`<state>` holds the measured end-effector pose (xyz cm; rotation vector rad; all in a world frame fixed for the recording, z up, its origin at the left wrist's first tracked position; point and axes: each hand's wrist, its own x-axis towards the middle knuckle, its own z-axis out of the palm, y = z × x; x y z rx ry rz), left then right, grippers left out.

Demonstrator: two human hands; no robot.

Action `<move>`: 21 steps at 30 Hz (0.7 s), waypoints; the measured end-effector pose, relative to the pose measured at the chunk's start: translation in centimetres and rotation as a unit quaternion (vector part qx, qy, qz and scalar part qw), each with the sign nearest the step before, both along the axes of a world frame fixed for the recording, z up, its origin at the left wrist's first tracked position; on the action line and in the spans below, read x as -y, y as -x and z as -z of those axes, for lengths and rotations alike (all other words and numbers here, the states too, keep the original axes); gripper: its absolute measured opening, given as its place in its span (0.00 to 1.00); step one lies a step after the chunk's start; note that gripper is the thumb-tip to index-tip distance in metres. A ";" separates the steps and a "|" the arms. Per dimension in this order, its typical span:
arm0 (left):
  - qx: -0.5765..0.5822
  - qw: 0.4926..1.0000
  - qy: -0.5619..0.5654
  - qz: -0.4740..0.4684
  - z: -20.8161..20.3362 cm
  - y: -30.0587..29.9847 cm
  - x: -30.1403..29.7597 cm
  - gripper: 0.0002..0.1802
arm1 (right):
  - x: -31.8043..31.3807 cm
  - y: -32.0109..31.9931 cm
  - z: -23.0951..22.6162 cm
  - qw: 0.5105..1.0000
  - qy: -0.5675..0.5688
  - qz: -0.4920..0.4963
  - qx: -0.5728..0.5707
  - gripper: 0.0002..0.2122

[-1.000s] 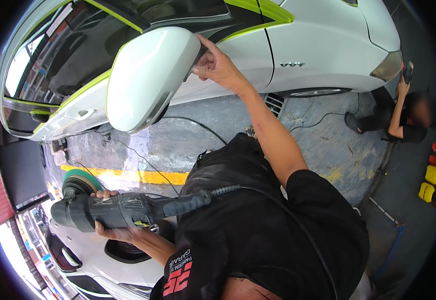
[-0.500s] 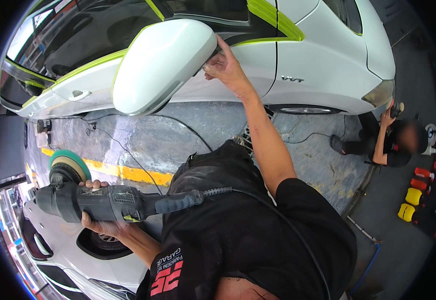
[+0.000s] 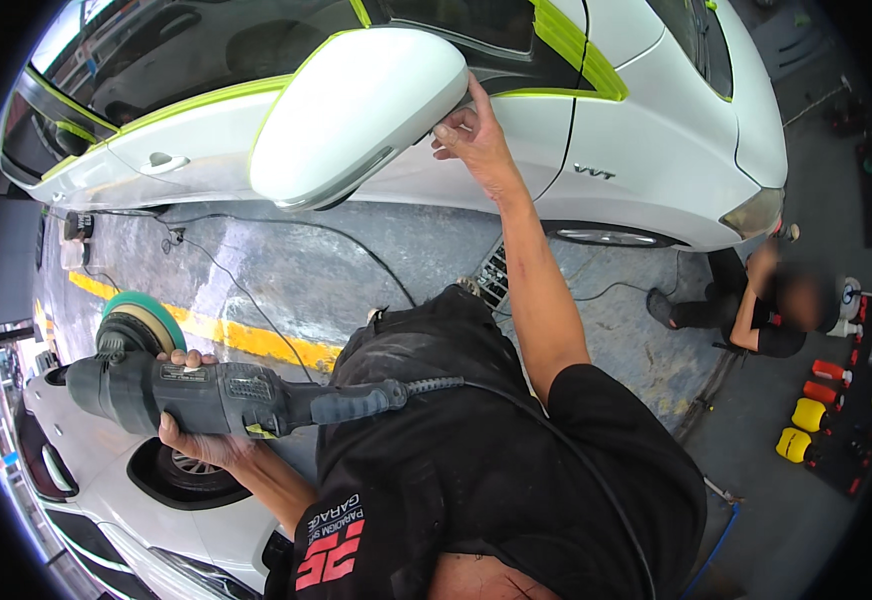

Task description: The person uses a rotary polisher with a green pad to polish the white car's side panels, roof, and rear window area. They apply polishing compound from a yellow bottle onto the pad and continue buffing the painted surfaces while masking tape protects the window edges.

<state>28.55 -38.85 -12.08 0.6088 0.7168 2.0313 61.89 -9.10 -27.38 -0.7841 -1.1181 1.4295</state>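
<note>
My left hand grips the body of a black corded polisher at the lower left, thumb on one side and fingertips over the other. Its round pad, green and tan, faces up and away, touching nothing. With bent fingers, my right hand holds the inner end of a white side mirror; the index finger lies along its edge, and some fingertips are hidden beneath. The mirror belongs to a white car with lime-green masking tape along its window trim. The polisher's cord runs over my shirt.
A co-worker crouches by the car's front end at the right. Red and yellow bottles stand beyond. Black cables cross the floor beside a yellow line. Another white car is at the lower left.
The view has shifted, so the mirror and my right hand appear farther right and slightly higher. Both hands keep their holds. The co-worker's head and arm appear lower and farther left.
</note>
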 end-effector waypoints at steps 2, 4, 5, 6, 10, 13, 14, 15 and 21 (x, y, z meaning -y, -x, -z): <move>-0.003 1.000 0.005 -0.008 0.2 0.3 0.0 0.42 | 0.7 1.1 0.9 0.995 -0.016 0.098 0.005 0.44; -0.005 1.000 0.011 -0.015 0.2 0.5 0.1 0.42 | 1.9 3.1 1.1 0.982 -0.021 0.190 0.006 0.37; -0.006 1.000 0.015 -0.018 0.2 0.6 0.2 0.42 | 2.8 4.4 0.9 0.972 -0.016 0.234 0.003 0.33; 0.003 1.000 0.008 -0.005 0.4 0.8 0.3 0.42 | 3.4 5.4 0.9 0.961 -0.011 0.277 0.001 0.28; 0.023 1.000 -0.001 0.019 0.9 2.2 1.0 0.41 | 4.3 8.1 0.5 0.940 0.005 0.340 0.014 0.11; 0.012 1.000 0.018 -0.004 1.0 2.7 0.9 0.42 | 6.4 10.4 -0.8 0.932 0.024 0.358 0.057 0.22; 0.006 1.000 0.027 -0.013 1.0 2.9 0.8 0.42 | 7.1 10.9 -0.6 0.934 0.014 0.348 0.079 0.25; 0.013 1.000 0.025 -0.006 1.0 3.1 0.8 0.42 | 7.6 11.5 -0.4 0.936 0.002 0.336 0.099 0.28; 0.045 0.998 0.015 0.032 1.4 4.7 0.8 0.41 | 8.7 11.0 -0.7 0.927 -0.034 0.322 0.189 0.35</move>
